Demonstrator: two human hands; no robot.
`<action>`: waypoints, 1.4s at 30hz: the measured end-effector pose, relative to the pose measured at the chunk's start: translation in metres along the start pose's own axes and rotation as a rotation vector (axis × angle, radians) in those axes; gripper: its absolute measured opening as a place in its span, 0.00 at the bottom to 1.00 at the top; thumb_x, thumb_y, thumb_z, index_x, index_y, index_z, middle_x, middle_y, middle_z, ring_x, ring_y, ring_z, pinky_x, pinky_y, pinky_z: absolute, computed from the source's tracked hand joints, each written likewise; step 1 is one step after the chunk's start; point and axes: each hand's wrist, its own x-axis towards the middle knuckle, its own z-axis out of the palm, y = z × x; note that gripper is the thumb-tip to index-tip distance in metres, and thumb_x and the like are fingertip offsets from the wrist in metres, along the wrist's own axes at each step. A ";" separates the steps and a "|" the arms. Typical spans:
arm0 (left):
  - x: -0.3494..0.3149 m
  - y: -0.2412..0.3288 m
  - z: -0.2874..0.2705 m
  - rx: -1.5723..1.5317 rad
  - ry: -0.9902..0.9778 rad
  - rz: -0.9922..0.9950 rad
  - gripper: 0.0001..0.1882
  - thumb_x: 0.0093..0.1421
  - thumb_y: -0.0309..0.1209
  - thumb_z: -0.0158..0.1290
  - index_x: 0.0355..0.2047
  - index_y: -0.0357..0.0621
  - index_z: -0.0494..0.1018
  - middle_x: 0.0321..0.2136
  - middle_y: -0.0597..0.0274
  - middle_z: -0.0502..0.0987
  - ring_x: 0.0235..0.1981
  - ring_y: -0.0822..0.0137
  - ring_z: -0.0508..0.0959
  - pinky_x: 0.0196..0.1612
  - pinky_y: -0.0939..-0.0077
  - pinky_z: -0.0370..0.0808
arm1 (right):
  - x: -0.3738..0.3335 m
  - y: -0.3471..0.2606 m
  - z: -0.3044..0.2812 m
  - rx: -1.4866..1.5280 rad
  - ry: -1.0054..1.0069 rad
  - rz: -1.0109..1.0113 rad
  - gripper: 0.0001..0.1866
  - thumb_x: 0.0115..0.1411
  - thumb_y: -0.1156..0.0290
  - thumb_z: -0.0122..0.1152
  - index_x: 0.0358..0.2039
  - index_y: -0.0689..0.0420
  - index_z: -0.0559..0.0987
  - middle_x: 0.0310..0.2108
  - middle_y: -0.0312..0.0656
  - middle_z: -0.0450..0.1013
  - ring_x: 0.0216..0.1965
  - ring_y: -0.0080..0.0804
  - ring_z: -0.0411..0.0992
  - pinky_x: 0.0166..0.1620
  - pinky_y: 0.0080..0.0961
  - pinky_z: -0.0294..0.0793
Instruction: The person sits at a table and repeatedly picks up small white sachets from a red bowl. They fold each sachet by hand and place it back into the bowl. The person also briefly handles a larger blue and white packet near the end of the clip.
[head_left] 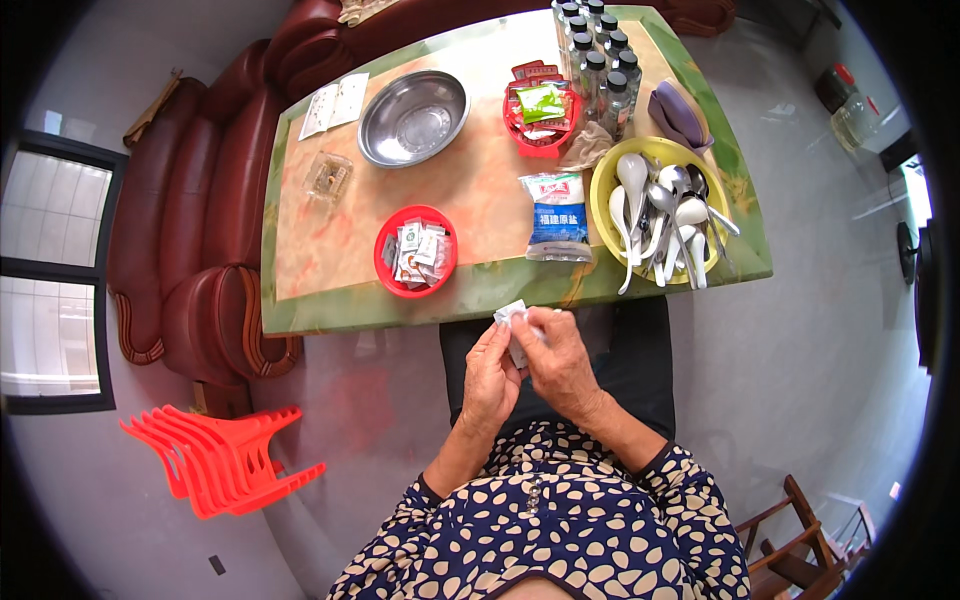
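Note:
Just off the table's front edge, above my lap, a small white sachet (513,312) is pinched between both hands. My left hand (490,378) grips its left side with thumb and fingers. My right hand (562,362) closes on it from the right, fingertips bent near its upper part. Fingers hide much of the sachet. Closest on the table are a red bowl (381,262) with several small packets (420,250) in it, and a blue-and-white plastic bag (558,220) lying flat.
A yellow basin (606,180) holds several spoons (660,200). Behind stand several dark-capped bottles (614,105), a red basket (540,150) of packets, and a steel basin (415,120). A clear box (328,178) and paper (335,105) lie left. Red stacked chairs (225,455) stand lower left.

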 end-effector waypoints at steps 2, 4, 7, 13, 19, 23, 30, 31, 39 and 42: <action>0.002 0.004 -0.004 -0.006 -0.023 -0.060 0.18 0.69 0.35 0.42 0.55 0.40 0.66 0.49 0.60 0.74 0.49 0.66 0.74 0.52 0.66 0.73 | 0.001 0.001 0.000 0.040 -0.009 0.020 0.23 0.46 0.77 0.61 0.46 0.63 0.76 0.40 0.46 0.67 0.41 0.43 0.67 0.43 0.33 0.70; 0.000 0.007 -0.002 -0.063 -0.076 -0.106 0.17 0.70 0.36 0.40 0.54 0.40 0.66 0.49 0.60 0.74 0.49 0.66 0.74 0.53 0.67 0.71 | 0.007 0.004 -0.001 0.057 -0.009 0.086 0.23 0.46 0.76 0.62 0.46 0.62 0.76 0.40 0.46 0.67 0.41 0.43 0.67 0.44 0.34 0.70; -0.001 0.003 0.004 -0.004 -0.001 -0.083 0.18 0.70 0.41 0.39 0.51 0.44 0.68 0.47 0.61 0.74 0.47 0.67 0.75 0.49 0.65 0.73 | 0.011 0.005 -0.002 0.030 -0.053 0.046 0.22 0.47 0.76 0.61 0.46 0.62 0.76 0.41 0.46 0.67 0.42 0.43 0.67 0.44 0.35 0.69; 0.008 0.010 -0.003 -0.088 -0.066 -0.049 0.23 0.71 0.39 0.35 0.56 0.32 0.63 0.53 0.47 0.71 0.52 0.59 0.73 0.56 0.61 0.71 | -0.011 0.001 -0.003 0.062 -0.206 -0.124 0.19 0.51 0.76 0.56 0.46 0.63 0.76 0.42 0.45 0.68 0.43 0.42 0.67 0.45 0.36 0.69; 0.000 0.003 -0.007 -0.128 -0.076 -0.139 0.20 0.71 0.38 0.37 0.55 0.38 0.64 0.53 0.54 0.71 0.53 0.62 0.72 0.55 0.62 0.70 | 0.001 0.011 -0.009 0.118 -0.102 -0.022 0.24 0.44 0.80 0.61 0.46 0.63 0.75 0.40 0.46 0.67 0.42 0.44 0.67 0.44 0.35 0.70; 0.002 0.001 0.002 -0.158 -0.016 -0.105 0.21 0.71 0.39 0.36 0.55 0.38 0.64 0.53 0.56 0.71 0.55 0.62 0.70 0.58 0.62 0.68 | 0.011 0.009 0.000 -0.002 -0.085 -0.059 0.23 0.47 0.76 0.60 0.46 0.63 0.75 0.42 0.46 0.68 0.43 0.43 0.67 0.45 0.35 0.70; 0.005 0.009 -0.005 -0.162 -0.084 -0.109 0.21 0.71 0.38 0.38 0.57 0.36 0.63 0.54 0.52 0.70 0.55 0.58 0.71 0.59 0.58 0.68 | -0.010 0.004 -0.004 0.160 -0.182 -0.069 0.22 0.48 0.78 0.57 0.47 0.63 0.75 0.42 0.46 0.68 0.43 0.44 0.67 0.46 0.35 0.70; 0.005 0.006 -0.009 -0.139 -0.060 -0.124 0.21 0.70 0.37 0.39 0.57 0.36 0.63 0.54 0.52 0.70 0.55 0.57 0.71 0.59 0.56 0.67 | -0.002 0.006 -0.009 0.144 -0.146 -0.038 0.22 0.48 0.78 0.58 0.47 0.64 0.75 0.42 0.47 0.68 0.43 0.44 0.67 0.45 0.35 0.70; 0.012 0.008 -0.008 -0.193 -0.045 -0.070 0.20 0.69 0.34 0.41 0.58 0.38 0.63 0.57 0.53 0.69 0.59 0.57 0.68 0.59 0.55 0.67 | -0.004 0.007 -0.014 0.099 -0.139 0.061 0.23 0.47 0.83 0.59 0.47 0.68 0.73 0.40 0.48 0.66 0.40 0.44 0.67 0.44 0.34 0.71; 0.014 0.008 -0.010 -0.166 -0.018 -0.057 0.20 0.70 0.33 0.39 0.59 0.38 0.61 0.59 0.53 0.67 0.62 0.54 0.65 0.59 0.53 0.68 | -0.018 -0.004 -0.020 0.208 -0.224 0.059 0.21 0.47 0.88 0.58 0.45 0.65 0.75 0.41 0.49 0.66 0.40 0.44 0.67 0.41 0.31 0.72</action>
